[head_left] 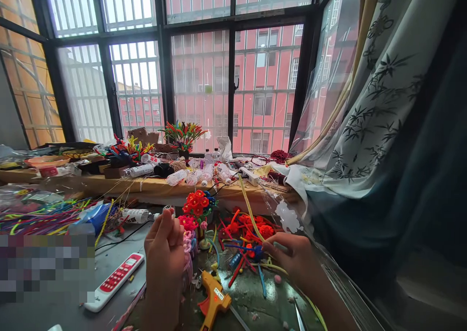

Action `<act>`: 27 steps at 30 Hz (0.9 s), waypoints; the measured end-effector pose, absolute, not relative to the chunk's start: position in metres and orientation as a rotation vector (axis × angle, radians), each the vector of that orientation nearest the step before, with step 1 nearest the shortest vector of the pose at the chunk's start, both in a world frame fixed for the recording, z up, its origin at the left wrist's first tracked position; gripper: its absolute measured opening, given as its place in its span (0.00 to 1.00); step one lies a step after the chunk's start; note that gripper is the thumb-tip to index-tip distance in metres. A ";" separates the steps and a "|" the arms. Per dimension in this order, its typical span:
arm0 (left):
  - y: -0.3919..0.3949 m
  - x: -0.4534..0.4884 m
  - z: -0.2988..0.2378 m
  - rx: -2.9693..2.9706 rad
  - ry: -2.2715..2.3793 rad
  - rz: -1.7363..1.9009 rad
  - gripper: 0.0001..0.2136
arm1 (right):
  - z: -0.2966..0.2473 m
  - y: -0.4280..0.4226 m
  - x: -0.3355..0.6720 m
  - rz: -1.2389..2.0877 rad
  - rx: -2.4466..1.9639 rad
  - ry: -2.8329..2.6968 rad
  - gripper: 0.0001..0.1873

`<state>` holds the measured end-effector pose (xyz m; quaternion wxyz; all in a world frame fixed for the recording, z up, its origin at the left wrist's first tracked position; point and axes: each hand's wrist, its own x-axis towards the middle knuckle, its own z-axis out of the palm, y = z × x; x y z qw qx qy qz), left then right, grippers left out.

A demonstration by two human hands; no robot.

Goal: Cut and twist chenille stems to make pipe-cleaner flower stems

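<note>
Between the thumb and fingers of my right hand (292, 255) is a pale yellow pipe cleaner (249, 208), which sticks up and leans left above the table. My left hand (166, 246) is raised with its fingers curled together; whatever they hold, if anything, is hidden. Just beyond it stand red pipe-cleaner flowers (196, 203) and pink ones (187, 223). Below and between the hands lies a yellow glue gun (215, 297). Red pipe-cleaner pieces (251, 226) are heaped beyond my right hand, with a blue pipe-cleaner piece (262, 281) nearer.
A white remote control (115, 281) lies on the left, near a bundle of coloured pipe cleaners (44, 214). Scissors (299, 316) point up at the lower right. Plastic bottles (206, 174) and a pot of pipe-cleaner peppers (185, 137) crowd the window ledge. A curtain (375, 117) hangs right.
</note>
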<state>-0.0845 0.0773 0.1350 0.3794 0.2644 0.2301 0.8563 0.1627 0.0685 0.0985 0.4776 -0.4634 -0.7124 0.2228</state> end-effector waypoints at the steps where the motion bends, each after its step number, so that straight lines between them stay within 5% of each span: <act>1: 0.077 -0.085 0.135 0.730 0.654 2.179 0.18 | 0.098 0.069 0.165 0.550 -1.144 -1.707 0.20; 10: 0.076 -0.056 0.127 1.685 1.152 1.462 0.25 | 0.103 0.066 0.151 0.606 -1.083 -1.669 0.18; 14: 0.071 -0.045 0.134 1.843 1.200 1.419 0.15 | 0.110 0.061 0.140 0.672 -1.033 -1.738 0.18; 27: 0.075 -0.040 0.126 1.592 0.981 1.371 0.12 | 0.094 0.072 0.118 0.850 -0.935 -1.696 0.23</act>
